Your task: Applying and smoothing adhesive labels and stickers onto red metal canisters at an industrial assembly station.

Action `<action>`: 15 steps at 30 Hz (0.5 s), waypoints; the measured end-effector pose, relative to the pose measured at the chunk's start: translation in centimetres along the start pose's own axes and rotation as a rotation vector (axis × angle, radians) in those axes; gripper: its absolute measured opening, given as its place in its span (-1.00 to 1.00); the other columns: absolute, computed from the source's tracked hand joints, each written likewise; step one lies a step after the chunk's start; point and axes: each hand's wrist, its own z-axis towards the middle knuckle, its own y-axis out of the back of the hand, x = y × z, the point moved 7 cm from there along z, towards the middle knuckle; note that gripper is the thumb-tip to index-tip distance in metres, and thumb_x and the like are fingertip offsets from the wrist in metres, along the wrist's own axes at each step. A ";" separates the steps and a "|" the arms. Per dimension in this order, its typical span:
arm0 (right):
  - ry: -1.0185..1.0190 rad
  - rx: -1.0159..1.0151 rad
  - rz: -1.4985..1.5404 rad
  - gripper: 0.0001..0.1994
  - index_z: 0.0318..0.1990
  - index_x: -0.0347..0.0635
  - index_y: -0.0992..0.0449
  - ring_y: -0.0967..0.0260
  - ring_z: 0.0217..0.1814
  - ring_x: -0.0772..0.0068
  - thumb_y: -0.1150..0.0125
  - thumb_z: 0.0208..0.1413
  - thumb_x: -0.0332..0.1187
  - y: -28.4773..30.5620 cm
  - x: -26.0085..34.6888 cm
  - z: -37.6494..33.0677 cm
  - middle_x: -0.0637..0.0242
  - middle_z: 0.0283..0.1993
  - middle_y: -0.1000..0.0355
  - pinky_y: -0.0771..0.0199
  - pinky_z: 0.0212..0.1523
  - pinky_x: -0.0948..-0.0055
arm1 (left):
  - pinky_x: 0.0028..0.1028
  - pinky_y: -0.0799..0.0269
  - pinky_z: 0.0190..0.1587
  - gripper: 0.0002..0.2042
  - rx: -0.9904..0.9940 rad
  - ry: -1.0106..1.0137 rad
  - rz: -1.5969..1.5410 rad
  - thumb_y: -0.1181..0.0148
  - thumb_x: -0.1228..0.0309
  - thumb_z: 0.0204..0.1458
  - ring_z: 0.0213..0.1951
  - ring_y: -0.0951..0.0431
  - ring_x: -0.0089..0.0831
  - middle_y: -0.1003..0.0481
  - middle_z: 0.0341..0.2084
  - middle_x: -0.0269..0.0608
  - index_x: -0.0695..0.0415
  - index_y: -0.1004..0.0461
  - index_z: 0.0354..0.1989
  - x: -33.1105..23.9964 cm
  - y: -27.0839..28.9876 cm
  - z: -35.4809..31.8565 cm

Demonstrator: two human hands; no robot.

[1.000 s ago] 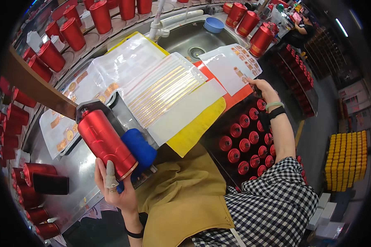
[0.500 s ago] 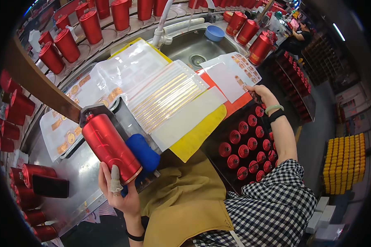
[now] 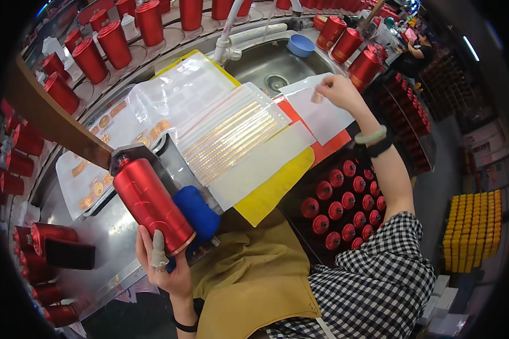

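A red metal bottle (image 3: 148, 198) leans with its neck end in a dark metal holder (image 3: 134, 151) at the left. Around its base my left hand (image 3: 167, 268) is closed, a pale cover on one finger. At the far right of the bench my right hand (image 3: 338, 91) is raised over a white sheet (image 3: 322, 123). Its fingers are pinched, and a small orange-gold decal (image 3: 317, 98) shows under the fingertips. The hand hides part of the sheet. Against the bottle's right side sits a blue padded piece (image 3: 196, 210).
Clear sheets with gold strips (image 3: 232, 141) lie mid-bench on a yellow mat (image 3: 277, 183). Gold decals (image 3: 144, 135) lie left. Behind are a steel sink (image 3: 260, 62), blue bowl (image 3: 301, 45) and red bottles (image 3: 116, 45). A wooden bar (image 3: 62, 113) crosses at left; bottles (image 3: 336, 209) stand below my right arm.
My right hand has left the sheet's lower edge and moved up and leftward over it, a small decal now at its fingertips. My left hand and the bottle stay put.
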 end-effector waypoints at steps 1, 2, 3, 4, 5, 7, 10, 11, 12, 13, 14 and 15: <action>0.046 -0.007 0.073 -0.71 -0.21 -0.16 -0.74 -0.59 -0.30 0.22 -0.36 0.13 -0.13 -0.2 0.9 1.7 0.11 -0.31 -0.64 -0.56 -0.20 0.26 | -0.09 -0.31 0.36 -0.41 -0.002 0.000 0.005 -0.49 0.55 -0.04 0.33 -0.43 0.09 -0.44 0.33 0.12 0.22 -0.53 0.26 0.0 0.0 0.1; 0.092 -0.014 0.147 -0.71 -0.22 -0.17 -0.74 -0.55 -0.38 0.35 -0.37 0.15 -0.12 -0.5 1.5 3.3 0.18 -0.36 -0.63 -0.52 -0.27 0.35 | -0.10 -0.30 0.36 -0.41 0.011 0.005 0.010 -0.49 0.55 -0.04 0.34 -0.42 0.10 -0.43 0.33 0.12 0.22 -0.54 0.26 0.0 0.0 0.1; 0.101 -0.009 0.152 -0.71 -0.22 -0.17 -0.74 -0.55 -0.38 0.35 -0.37 0.15 -0.12 -0.9 2.0 5.3 0.18 -0.36 -0.63 -0.52 -0.27 0.35 | -0.10 -0.30 0.36 -0.41 0.023 0.014 0.020 -0.49 0.55 -0.04 0.34 -0.42 0.10 -0.43 0.33 0.13 0.21 -0.54 0.25 -0.1 -0.1 0.1; 0.149 0.046 0.274 -0.70 -0.21 -0.17 -0.74 -0.47 -0.41 0.47 -0.38 0.17 -0.10 -1.3 2.7 7.0 0.27 -0.39 -0.59 -0.45 -0.32 0.43 | -0.10 -0.30 0.36 -0.41 0.019 0.016 0.026 -0.49 0.55 -0.04 0.34 -0.42 0.10 -0.43 0.33 0.13 0.21 -0.54 0.25 -0.2 0.0 0.2; 0.196 0.101 0.394 -0.68 -0.21 -0.18 -0.74 -0.39 -0.45 0.59 -0.39 0.18 -0.08 -1.9 3.4 8.2 0.37 -0.43 -0.56 -0.39 -0.37 0.51 | -0.10 -0.30 0.37 -0.41 0.017 0.019 0.029 -0.49 0.55 -0.05 0.35 -0.42 0.10 -0.43 0.33 0.13 0.21 -0.54 0.25 -0.3 0.0 0.2; 0.112 0.114 0.485 -0.70 -0.21 -0.17 -0.72 -0.33 -0.43 0.65 -0.36 0.24 -0.10 -3.4 3.8 9.8 0.47 -0.44 -0.49 -0.30 -0.39 0.56 | -0.10 -0.29 0.37 -0.41 0.014 0.026 0.040 -0.49 0.56 -0.05 0.35 -0.42 0.10 -0.43 0.33 0.13 0.21 -0.54 0.26 -0.6 0.0 0.3; -0.087 0.183 0.506 -0.68 -0.29 -0.13 -0.67 -0.26 -0.48 0.69 -0.33 0.27 -0.05 -8.2 -0.5 13.4 0.53 -0.45 -0.46 -0.20 -0.53 0.55 | -0.09 -0.29 0.37 -0.42 0.020 0.062 0.028 -0.49 0.56 -0.04 0.35 -0.41 0.10 -0.44 0.33 0.12 0.20 -0.55 0.25 -0.7 0.0 0.3; -0.153 0.277 0.429 -0.64 -0.28 -0.15 -0.67 -0.29 -0.49 0.67 -0.30 0.27 -0.01 -9.7 -0.3 13.4 0.50 -0.44 -0.48 -0.21 -0.55 0.55 | -0.06 -0.30 0.37 -0.45 0.024 0.083 0.033 -0.48 0.57 -0.05 0.35 -0.42 0.13 -0.44 0.32 0.12 0.21 -0.57 0.21 -0.5 0.0 0.2; -0.224 0.365 0.350 -0.60 -0.27 -0.18 -0.66 -0.31 -0.50 0.65 -0.28 0.27 0.03 -10.8 -0.5 12.8 0.47 -0.44 -0.49 -0.22 -0.58 0.55 | -0.03 -0.31 0.37 -0.48 0.033 0.099 0.032 -0.47 0.59 -0.06 0.34 -0.42 0.16 -0.45 0.32 0.11 0.22 -0.58 0.17 -0.3 0.0 0.2; -0.229 0.421 0.076 -0.56 -0.20 -0.24 -0.67 -0.55 -0.35 0.40 -0.22 0.30 0.04 -11.3 -0.3 12.9 0.27 -0.33 -0.60 -0.49 -0.42 0.37 | -0.03 -0.31 0.37 -0.48 0.033 0.103 0.038 -0.47 0.59 -0.06 0.34 -0.42 0.16 -0.45 0.32 0.11 0.22 -0.58 0.17 -0.3 0.1 0.3; -0.226 0.426 0.076 -0.56 -0.20 -0.24 -0.67 -0.55 -0.35 0.40 -0.22 0.30 0.04 -11.5 0.2 13.0 0.27 -0.33 -0.60 -0.49 -0.42 0.37 | -0.03 -0.31 0.37 -0.49 0.038 0.105 0.033 -0.46 0.60 -0.06 0.34 -0.42 0.15 -0.45 0.31 0.11 0.21 -0.59 0.16 -0.3 0.0 0.4; -0.179 0.233 -0.162 -0.56 -0.16 -0.25 -0.68 -0.60 -0.23 0.24 -0.21 0.30 0.02 -10.3 0.7 13.3 0.17 -0.23 -0.63 -0.55 -0.30 0.22 | -0.03 -0.32 0.36 -0.49 0.046 0.109 0.028 -0.45 0.60 -0.06 0.34 -0.42 0.15 -0.45 0.31 0.11 0.21 -0.60 0.15 -0.3 0.1 0.3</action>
